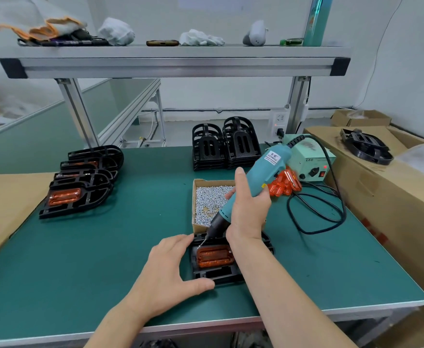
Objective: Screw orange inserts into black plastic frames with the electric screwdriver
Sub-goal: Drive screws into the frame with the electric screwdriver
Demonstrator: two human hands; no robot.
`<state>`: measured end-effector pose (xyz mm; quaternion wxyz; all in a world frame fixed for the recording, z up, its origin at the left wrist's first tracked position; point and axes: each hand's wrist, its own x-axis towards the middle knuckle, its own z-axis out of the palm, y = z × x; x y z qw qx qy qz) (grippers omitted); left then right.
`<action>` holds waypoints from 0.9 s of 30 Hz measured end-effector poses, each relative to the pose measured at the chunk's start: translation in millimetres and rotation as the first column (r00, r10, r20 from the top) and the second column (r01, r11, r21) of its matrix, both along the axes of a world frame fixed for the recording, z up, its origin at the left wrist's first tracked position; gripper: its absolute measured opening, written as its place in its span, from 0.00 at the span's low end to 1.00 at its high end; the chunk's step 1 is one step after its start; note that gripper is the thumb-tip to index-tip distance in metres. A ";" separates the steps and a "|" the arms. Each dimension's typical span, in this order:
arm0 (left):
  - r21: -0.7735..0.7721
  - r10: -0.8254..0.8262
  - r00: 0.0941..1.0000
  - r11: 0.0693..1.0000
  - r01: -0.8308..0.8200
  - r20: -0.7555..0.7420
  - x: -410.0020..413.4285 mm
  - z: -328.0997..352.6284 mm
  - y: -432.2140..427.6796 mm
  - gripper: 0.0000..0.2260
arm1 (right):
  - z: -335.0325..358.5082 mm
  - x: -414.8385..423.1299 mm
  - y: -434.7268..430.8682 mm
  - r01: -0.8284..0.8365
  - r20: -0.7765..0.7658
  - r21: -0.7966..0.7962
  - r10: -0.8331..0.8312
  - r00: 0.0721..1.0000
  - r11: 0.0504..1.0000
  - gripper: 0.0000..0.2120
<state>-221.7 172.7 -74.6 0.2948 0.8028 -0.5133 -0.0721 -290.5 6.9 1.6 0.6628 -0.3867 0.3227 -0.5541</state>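
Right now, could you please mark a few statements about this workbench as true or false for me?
1. The right hand grips the electric screwdriver. True.
2. The left hand is reaching into the box of screws. False: it holds the left side of the black frame on the mat.
3. The screwdriver's bit points at the upper left corner of the orange insert. True.
4. The box of screws is empty. False: it holds many silver screws.
5. The spare inserts lie at the far left of the bench. False: they lie on the right, by the power supply.
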 end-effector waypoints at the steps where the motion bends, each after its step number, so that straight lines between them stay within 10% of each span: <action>1: 0.007 0.000 1.000 1.000 0.000 0.006 0.3 -0.4 -0.2 0.50 | 0.9 1.2 1.9 -0.005 -0.002 -0.024 0.005 1.000 1.000 0.09; 27: 0.035 0.018 1.000 0.999 -0.019 0.018 -0.8 -0.2 0.4 0.50 | 4.6 4.1 24.6 -0.102 -0.096 -0.367 0.071 0.993 0.924 0.11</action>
